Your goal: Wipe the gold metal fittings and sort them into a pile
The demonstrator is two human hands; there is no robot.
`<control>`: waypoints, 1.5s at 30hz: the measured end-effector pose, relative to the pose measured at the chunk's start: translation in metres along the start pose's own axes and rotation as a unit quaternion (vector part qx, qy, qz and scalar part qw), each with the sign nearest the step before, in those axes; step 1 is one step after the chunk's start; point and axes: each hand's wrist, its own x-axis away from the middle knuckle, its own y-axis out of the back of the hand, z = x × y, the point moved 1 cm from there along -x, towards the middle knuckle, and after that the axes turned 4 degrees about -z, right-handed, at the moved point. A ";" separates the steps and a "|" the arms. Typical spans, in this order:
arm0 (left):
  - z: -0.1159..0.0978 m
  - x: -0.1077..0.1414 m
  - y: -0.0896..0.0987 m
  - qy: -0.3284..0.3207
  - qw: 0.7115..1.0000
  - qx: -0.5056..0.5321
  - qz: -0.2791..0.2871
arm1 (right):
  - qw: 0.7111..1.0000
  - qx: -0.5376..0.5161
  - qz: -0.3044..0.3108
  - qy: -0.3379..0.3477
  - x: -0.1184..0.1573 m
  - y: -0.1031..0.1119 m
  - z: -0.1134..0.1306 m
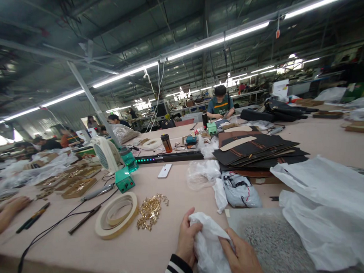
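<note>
Between my two hands, near the front of the table, is a crumpled white plastic bag [209, 248]. My left hand [186, 239] grips its left side, thumb on top. The fingers of my right hand [243, 252] are closed on its right edge. Whether anything lies inside the bag cannot be made out. Left of my hands, a pile of small gold metal pieces [150, 210] sits on the pink tabletop [163, 250]. Beside that pile are rolls of tape [131, 213]. To the right of my right hand lies a grey speckled slab [272, 239].
White sheets [333, 210] overlap the slab's right side. Behind it are a stuffed plastic bag [240, 190] and stacked dark leather panels [257, 149]. A phone [164, 170], green box [124, 179], fan [106, 154] and metal rod [84, 219] stand or lie leftward. A co-worker's hand [17, 204] rests far left.
</note>
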 end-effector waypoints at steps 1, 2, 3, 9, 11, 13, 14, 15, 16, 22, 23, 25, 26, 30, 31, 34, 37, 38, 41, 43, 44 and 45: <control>-0.002 -0.006 0.002 -0.007 1.000 -0.022 -0.004 | 1.000 0.009 0.003 0.001 0.000 -0.001 -0.002; -0.005 -0.013 0.005 -0.016 0.999 -0.044 -0.007 | 1.000 0.021 0.007 0.004 -0.001 -0.001 -0.003; -0.008 -0.019 0.007 -0.025 0.998 -0.063 -0.010 | 0.999 0.034 0.011 0.008 -0.001 -0.002 -0.005; -0.025 -0.046 0.020 -0.063 0.989 -0.134 -0.006 | 0.995 0.084 0.046 0.032 -0.004 -0.008 -0.011; -0.028 -0.049 0.022 -0.076 0.984 -0.160 0.003 | 0.994 0.096 0.039 0.033 -0.005 -0.009 -0.013; -0.031 -0.049 0.023 -0.094 0.979 -0.183 0.013 | 0.994 0.101 0.033 0.035 -0.005 -0.009 -0.014; -0.032 -0.048 0.023 -0.104 0.975 -0.194 0.017 | 0.994 0.103 0.029 0.034 -0.006 -0.010 -0.014; -0.033 -0.047 0.024 -0.114 0.972 -0.205 0.020 | 0.994 0.104 0.024 0.032 -0.006 -0.009 -0.014; -0.035 -0.046 0.025 -0.124 0.968 -0.215 0.022 | 0.994 0.106 0.019 0.027 -0.006 -0.009 -0.013; -0.052 -0.042 0.035 -0.174 0.951 -0.254 -0.001 | 0.996 0.078 0.029 -0.020 -0.008 -0.005 -0.007; -0.056 -0.038 0.036 -0.189 0.947 -0.260 -0.012 | 0.997 0.071 0.031 -0.026 -0.008 -0.004 -0.006; -0.064 -0.027 0.035 -0.225 0.935 -0.274 -0.022 | 0.997 0.064 0.031 -0.031 -0.008 -0.004 -0.004; -0.068 -0.019 0.034 -0.246 0.925 -0.291 -0.011 | 0.997 0.062 0.032 -0.032 -0.008 -0.004 -0.004; -0.074 0.022 0.027 -0.300 0.844 -0.414 0.163 | 0.996 0.076 0.027 -0.039 -0.009 -0.006 -0.004; -0.071 0.031 0.028 -0.303 0.822 -0.435 0.208 | 0.996 0.082 0.023 -0.036 -0.009 -0.006 -0.003; -0.057 0.051 0.039 -0.307 0.800 -0.439 0.270 | 0.995 0.093 0.012 -0.022 -0.009 -0.004 0.001; -0.041 0.059 0.058 -0.311 0.818 -0.416 0.246 | 0.994 0.109 -0.001 -0.019 -0.008 -0.002 0.006; -0.037 0.061 0.064 -0.313 0.826 -0.410 0.229 | 0.993 0.116 -0.006 -0.017 -0.008 -0.001 0.007; -0.036 0.063 0.080 -0.318 0.837 -0.406 0.186 | 0.991 0.132 -0.020 -0.008 -0.007 -0.001 0.007; -0.043 0.064 0.088 -0.317 0.833 -0.423 0.165 | 0.990 0.140 -0.024 -0.003 -0.007 -0.002 0.005; -0.048 0.064 0.091 -0.314 0.824 -0.444 0.162 | 0.989 0.144 -0.025 -0.002 -0.007 -0.002 0.004; -0.053 0.064 0.093 -0.312 0.808 -0.471 0.165 | 0.989 0.147 -0.025 0.001 -0.007 -0.003 0.002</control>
